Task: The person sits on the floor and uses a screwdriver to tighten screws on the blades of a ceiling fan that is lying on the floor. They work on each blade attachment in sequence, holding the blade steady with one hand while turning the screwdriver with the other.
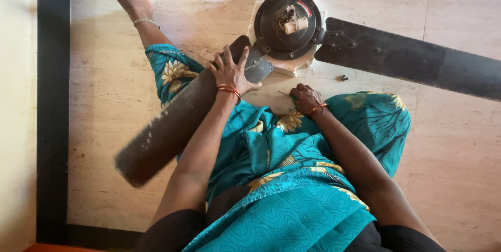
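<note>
A dark brown ceiling fan with a round metal motor housing [288,25] lies on the pale stone floor [454,142]. The left hand [232,70] presses flat, fingers [243,56] spread apart, on the dusty dark fan blade [172,127] near its bracket. The right hand [307,98] rests on the floor just below the housing, fingers curled around a thin tool that is hard to make out. A small red label [305,8] sits on the housing; a small dark screw [343,78] lies nearby.

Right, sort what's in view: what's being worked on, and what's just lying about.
In hand:
- left hand pressing on the fan blade
- fan motor
- right hand closed on a thin tool

Lying about:
- small screw on the floor
- other blade, untouched
</note>
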